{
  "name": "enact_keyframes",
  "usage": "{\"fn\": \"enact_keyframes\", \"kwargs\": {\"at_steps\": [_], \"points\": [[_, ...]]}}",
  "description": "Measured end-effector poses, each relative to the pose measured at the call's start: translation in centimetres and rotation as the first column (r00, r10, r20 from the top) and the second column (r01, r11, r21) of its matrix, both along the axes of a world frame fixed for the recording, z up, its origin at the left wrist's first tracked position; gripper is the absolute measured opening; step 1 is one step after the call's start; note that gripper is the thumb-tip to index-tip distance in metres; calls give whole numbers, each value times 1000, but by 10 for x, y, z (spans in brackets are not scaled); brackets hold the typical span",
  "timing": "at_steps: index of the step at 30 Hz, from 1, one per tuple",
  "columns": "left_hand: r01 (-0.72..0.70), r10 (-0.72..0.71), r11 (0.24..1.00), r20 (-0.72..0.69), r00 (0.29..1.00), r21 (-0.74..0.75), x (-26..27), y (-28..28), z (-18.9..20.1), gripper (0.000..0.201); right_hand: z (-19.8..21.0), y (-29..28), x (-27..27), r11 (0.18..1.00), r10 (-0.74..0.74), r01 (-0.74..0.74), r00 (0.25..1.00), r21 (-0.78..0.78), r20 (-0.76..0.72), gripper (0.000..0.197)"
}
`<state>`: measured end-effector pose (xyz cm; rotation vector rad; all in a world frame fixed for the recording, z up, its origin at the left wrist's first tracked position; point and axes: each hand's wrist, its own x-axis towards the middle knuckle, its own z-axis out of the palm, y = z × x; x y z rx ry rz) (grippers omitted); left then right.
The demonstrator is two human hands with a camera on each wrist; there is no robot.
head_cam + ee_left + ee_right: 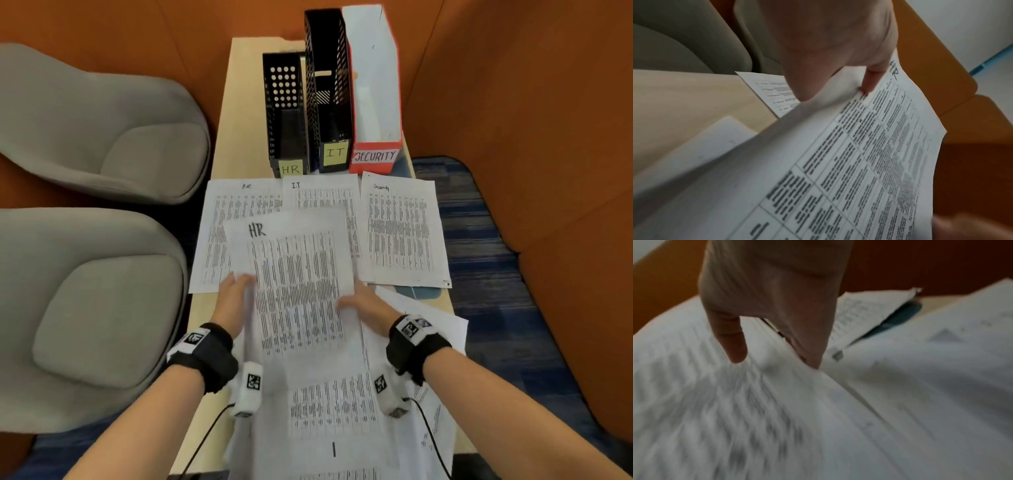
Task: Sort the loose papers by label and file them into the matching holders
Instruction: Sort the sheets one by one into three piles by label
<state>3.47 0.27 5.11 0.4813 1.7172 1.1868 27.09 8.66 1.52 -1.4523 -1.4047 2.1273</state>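
HR sheet [294, 274] pinched by both hands [236, 298] over sorted piles [404, 233], w/ holders [329, 102] behind.

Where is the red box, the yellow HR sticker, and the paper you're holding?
Red Security box [375, 161], head view, on its red front wall.
HR sticker [291, 168], head view, middle of the yellow note.
Held HR paper [301, 274], head view, on its printed middle.

Three file holders [334, 89] stood at twelve o'clock. Three sorted paper piles [404, 233] lay below them. Two hands [236, 291] were in view. Two grey chairs [96, 130] sat at nine o'clock.
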Motion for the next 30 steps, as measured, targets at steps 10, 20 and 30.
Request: {"fn": "enact_keyframes", "kwargs": {"at_steps": [10, 20, 30], "points": [[439, -445, 857, 40, 894, -271, -50, 15, -15, 32, 11, 22, -52, 925, -359, 359, 933, 122, -17, 35], [-151, -95, 886, -491, 866, -438, -131, 49, -55, 34, -16, 28, -29, 983, -177, 160, 956, 92, 236, 35], [329, -445, 895, -531, 721, -302, -49, 42, -43, 40, -44, 16, -6, 652, 76, -643, 582, 401, 810, 83]]}}
